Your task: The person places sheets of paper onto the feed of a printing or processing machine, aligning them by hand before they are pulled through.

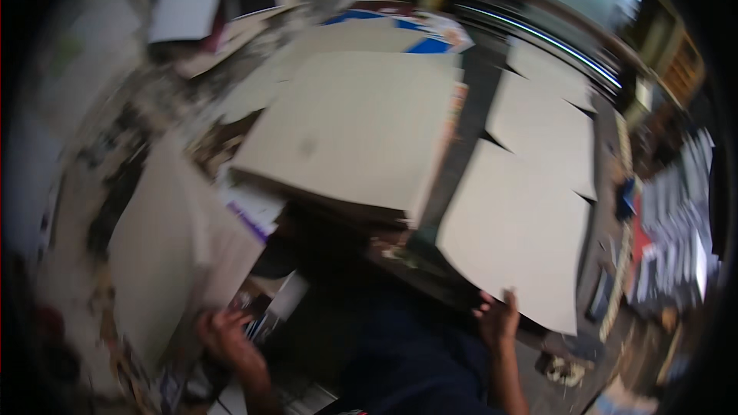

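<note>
The right hand (498,317), fingers clamped on its near edge, holds a grey cardboard sheet (513,230) flat, long axis running away, while the left hand (224,334) grips a tilted cardboard stack (165,250) by its lower corner.

Both hands low in view, forearms coming up from the bottom edge.
Left hand (223,336) at lower left, fingers curled in a grip, wrist bent, forearm angling down to the right. Right hand (498,317) at lower right, raised, fingers and thumb pinched closed, forearm running straight down. Hands well apart; picture is motion-blurred.
</note>
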The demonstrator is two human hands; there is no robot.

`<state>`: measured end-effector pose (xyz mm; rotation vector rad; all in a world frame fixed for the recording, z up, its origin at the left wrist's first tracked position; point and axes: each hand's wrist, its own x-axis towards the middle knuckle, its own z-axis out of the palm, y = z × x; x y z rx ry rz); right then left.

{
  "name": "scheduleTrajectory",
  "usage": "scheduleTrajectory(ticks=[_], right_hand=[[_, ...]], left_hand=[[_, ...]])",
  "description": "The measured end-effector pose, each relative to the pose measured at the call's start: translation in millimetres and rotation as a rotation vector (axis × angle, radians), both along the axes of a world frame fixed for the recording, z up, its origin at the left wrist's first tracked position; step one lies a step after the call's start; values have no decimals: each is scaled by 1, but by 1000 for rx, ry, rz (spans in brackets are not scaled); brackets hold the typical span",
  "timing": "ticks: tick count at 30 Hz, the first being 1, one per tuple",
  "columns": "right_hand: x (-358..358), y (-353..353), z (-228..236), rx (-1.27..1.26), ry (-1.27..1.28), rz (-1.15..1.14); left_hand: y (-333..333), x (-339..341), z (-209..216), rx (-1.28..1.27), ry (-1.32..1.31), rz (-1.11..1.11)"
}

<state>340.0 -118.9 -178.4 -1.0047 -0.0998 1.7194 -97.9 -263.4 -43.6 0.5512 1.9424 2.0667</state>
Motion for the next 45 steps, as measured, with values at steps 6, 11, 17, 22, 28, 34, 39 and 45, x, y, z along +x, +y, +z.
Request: scheduleTrajectory(ticks=[6, 11, 17, 22, 28, 34, 39, 45], right_hand=[[-6, 15, -6, -4, -126, -179], [-50, 7, 23, -122, -49, 13], [-228, 48, 149, 455, 150, 1097], [-362, 58, 216, 547, 128, 1477], [-392, 33, 193, 872, -316, 1193], [-329, 64, 192, 1015, -221, 980], [-219, 120, 218, 892, -277, 684], [-178, 207, 223, 1011, -207, 367]], left_hand=[[18, -48, 31, 417, -635, 40], [5, -49, 31, 440, -513, 166], [-34, 32, 54, 384, -561, 152], [-90, 61, 43, 307, -527, 50], [-203, -51, -11, 632, -232, -9], [-187, -42, -22, 442, 55, 72], [-54, -12, 17, 575, -179, -92], [133, -63, 59, 567, -212, -387]])
